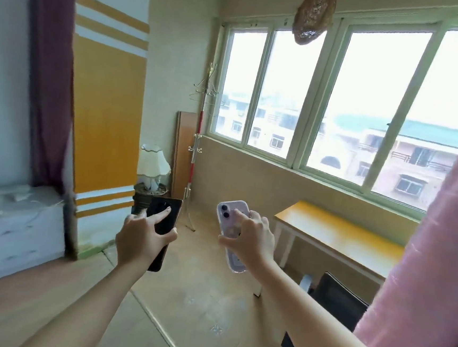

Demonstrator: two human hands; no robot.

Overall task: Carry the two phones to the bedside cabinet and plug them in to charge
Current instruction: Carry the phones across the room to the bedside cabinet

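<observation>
The left hand (pixel 140 237) grips a slim black glass phone (pixel 164 223), the right hand (pixel 249 241) a lilac clear-cased phone (pixel 230 223); best carried level with firm grips.

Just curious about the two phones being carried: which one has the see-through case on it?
The pale lilac phone in the right hand: a clear case wraps it and two camera lenses show. The phone in the left hand is plain black.
</observation>
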